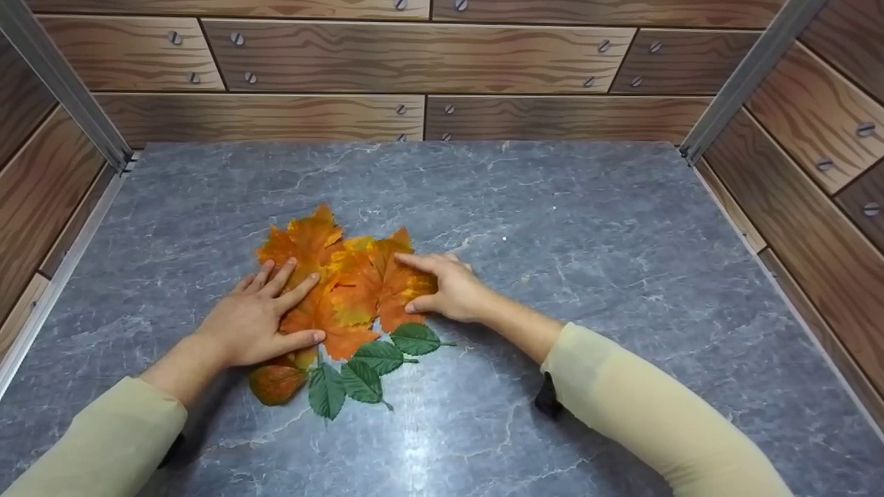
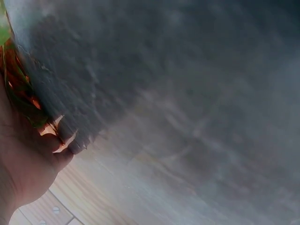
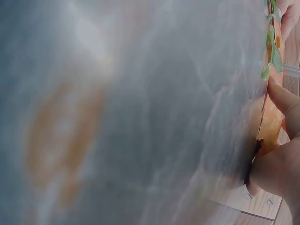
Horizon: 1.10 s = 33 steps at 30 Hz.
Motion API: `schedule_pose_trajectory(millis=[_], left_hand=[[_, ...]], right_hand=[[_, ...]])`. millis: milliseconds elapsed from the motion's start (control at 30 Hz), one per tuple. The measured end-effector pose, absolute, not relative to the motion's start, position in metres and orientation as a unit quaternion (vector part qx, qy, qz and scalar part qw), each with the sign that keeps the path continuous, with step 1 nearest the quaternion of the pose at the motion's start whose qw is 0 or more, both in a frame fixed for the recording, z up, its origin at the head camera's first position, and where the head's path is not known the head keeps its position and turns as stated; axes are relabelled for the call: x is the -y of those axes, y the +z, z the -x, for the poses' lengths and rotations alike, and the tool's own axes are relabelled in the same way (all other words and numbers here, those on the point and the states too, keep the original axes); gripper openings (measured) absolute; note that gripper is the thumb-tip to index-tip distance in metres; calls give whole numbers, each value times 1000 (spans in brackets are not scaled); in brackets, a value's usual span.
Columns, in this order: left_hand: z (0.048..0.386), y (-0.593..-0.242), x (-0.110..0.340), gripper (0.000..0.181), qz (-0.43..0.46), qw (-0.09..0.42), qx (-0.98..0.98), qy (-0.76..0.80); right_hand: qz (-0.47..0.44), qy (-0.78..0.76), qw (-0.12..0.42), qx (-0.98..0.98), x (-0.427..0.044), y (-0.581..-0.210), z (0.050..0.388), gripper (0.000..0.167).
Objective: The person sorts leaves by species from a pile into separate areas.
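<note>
Here, left of frame centre, touches orange leaves point(image 1: 356, 304) with left hand point(image 1: 250, 323) splayed and right hand point(image 1: 450, 288) likewise spread, unclenched.

- From my remote feed, I am finding no readable text, label, brand, number or sign in the head view.
- Through the left wrist view, I am making out no lettering or figures.
- Through the right wrist view, I am likewise reading no words, numerals or markings.
</note>
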State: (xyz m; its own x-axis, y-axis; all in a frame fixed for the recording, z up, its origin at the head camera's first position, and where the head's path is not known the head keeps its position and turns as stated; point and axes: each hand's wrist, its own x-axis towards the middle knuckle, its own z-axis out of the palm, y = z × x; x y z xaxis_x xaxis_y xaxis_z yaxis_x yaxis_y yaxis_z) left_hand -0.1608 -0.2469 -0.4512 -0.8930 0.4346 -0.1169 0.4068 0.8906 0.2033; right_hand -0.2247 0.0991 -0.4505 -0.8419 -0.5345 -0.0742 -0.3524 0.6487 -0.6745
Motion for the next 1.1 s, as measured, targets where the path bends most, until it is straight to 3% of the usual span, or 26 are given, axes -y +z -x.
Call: schedule_pose_trajectory(millis=[433, 900, 1000, 1100], left_hand=[[160, -452, 247, 96, -214, 80, -969, 88], [161, -452, 247, 97, -214, 81, -970, 82], [161, -452, 247, 96, -214, 82, -970, 83], [162, -452, 247, 96, -214, 83, -970, 84]], right_hand=[[193, -483, 109, -847, -102, -445, 231, 77], [147, -666, 38, -730, -105, -431, 232, 82], [140, -693, 11, -707, -105, -425, 233, 76], [136, -699, -19, -702, -108, -418, 235, 57]])
